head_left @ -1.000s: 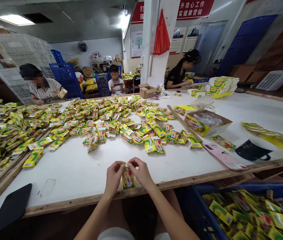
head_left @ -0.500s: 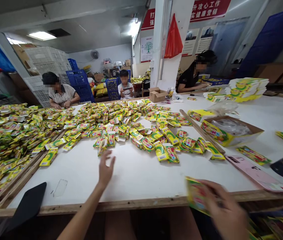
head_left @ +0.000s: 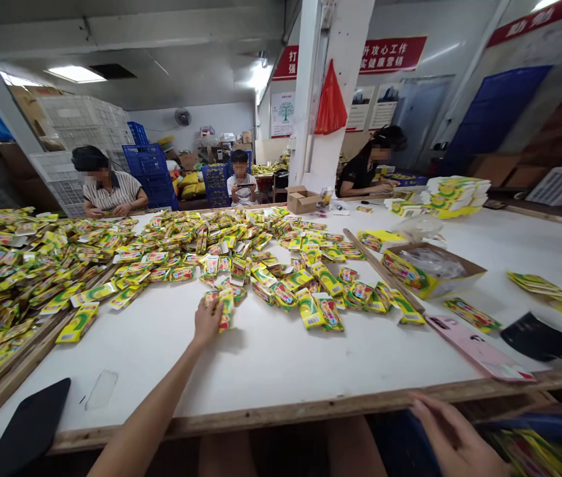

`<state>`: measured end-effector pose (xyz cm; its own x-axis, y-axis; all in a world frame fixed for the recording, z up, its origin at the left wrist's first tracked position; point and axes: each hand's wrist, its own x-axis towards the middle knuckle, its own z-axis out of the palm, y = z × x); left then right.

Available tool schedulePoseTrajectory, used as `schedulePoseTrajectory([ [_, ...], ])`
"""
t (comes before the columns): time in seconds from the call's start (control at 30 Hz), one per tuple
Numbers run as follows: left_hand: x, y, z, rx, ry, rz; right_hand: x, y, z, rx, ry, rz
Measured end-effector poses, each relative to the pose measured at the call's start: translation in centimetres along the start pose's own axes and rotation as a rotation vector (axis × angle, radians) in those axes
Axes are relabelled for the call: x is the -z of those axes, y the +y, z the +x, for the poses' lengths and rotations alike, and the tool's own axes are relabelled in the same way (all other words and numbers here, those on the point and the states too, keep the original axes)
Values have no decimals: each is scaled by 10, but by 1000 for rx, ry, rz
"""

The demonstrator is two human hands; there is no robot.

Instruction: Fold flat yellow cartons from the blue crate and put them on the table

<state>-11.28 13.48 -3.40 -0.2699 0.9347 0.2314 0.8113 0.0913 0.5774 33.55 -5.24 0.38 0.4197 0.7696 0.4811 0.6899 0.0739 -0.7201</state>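
Observation:
My left hand (head_left: 207,320) is closed on a small yellow-and-green printed carton (head_left: 226,310), lifted at the near edge of a spread of similar cartons (head_left: 201,238). My right hand (head_left: 454,437) is at the lower right, just past the table's wooden front edge, with its fingers stretched out and nothing seen in them. Beneath and beside it, more yellow-green cartons (head_left: 533,454) lie in a blue container, partly cut off by the frame.
A black flat object (head_left: 30,424) lies at the left front corner. On the right are an open yellow box (head_left: 422,268) with clear plastic inside, a pink phone-like case (head_left: 479,348) and a dark visor-like piece (head_left: 541,336). Wooden strips divide the table. Several people (head_left: 112,189) sit across it.
My left hand has closed on a carton at the pile's edge. The carton in my right hand is gone from it, and that hand has moved lower. The view has turned slightly right.

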Motion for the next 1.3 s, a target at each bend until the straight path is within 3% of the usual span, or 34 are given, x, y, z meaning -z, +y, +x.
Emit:
schedulePoseTrajectory([
  [0.13, -25, 34, -52, -20, -95, -18, -62, -39, -9, -93, -246, 263],
  [0.23, -23, 55, -89, -177, -137, -31, -96, -68, -22, -96, -356, 383],
  [0.33, -9, 68, -113, -509, -241, -18, -111, -83, -36, -77, -429, 422],
  [0.43, 4, 74, -122, -602, -330, -5, -113, -89, -46, -87, -459, 430],
  [0.63, 28, 64, -116, -557, -499, 3, -107, -88, -51, -73, -482, 452],
  [0.77, 37, 65, -119, -358, -432, -121, -113, -96, -56, -80, -486, 471],
  [0.9, 20, 89, -137, -114, -244, -553, -128, -119, -57, -61, -536, 628],
  [1.0, 0, 102, -148, -51, -179, -833, -141, -127, -52, -45, -594, 756],
  [1.13, -11, 103, -154, -50, -215, -1010, -152, -116, -45, -50, -654, 746],
  [1.3, -2, 95, -157, -62, -311, -1076, -153, -104, -38, 2, -674, 698],
])
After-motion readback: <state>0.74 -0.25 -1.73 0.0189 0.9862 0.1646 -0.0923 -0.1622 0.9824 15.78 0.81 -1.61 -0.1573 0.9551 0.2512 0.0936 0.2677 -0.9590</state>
